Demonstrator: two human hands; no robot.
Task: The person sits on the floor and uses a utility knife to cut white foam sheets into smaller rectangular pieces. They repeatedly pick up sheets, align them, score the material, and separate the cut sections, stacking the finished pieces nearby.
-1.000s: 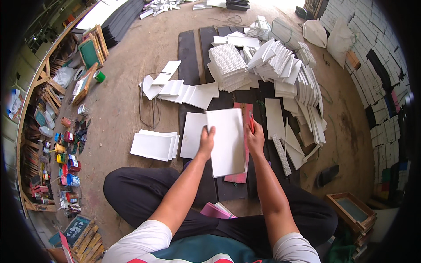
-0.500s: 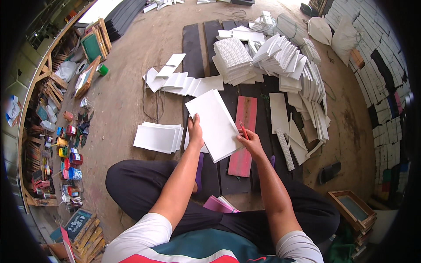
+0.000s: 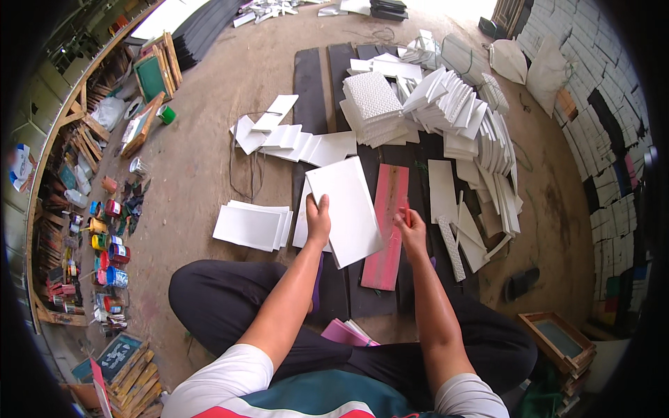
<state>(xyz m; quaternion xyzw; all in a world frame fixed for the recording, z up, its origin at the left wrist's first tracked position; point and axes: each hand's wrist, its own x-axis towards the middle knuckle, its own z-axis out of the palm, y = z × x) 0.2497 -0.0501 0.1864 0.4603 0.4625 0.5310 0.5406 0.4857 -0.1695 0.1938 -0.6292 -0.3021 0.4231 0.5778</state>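
Observation:
My left hand [image 3: 318,220] is closed on the left edge of a white rectangular sheet [image 3: 348,212], its thumb on top and the fingers hidden beneath. The sheet looks thick and stiff, like foam. Under its left side another white sheet [image 3: 301,224] shows in part. A slim red pencil or pen [image 3: 408,211] points upward from my right hand [image 3: 412,233], pinched between thumb and fingers. That hand is apart from the white sheet, over the right edge of a long pink board [image 3: 385,240] lying on dark planks [image 3: 309,83].
A small pile of white sheets [image 3: 245,226] lies at left, with more fanned pieces [image 3: 296,141] beyond. Tall textured stacks [image 3: 373,97] and leaning sheets [image 3: 453,97] fill the far right. Paint cans [image 3: 118,252] line the left floor; a dark slipper [image 3: 521,283] lies at right.
My right hand has come away from the white sheet's right edge and moved rightward, keeping the red pencil or pen. The sheet in my left hand is now more upright in view.

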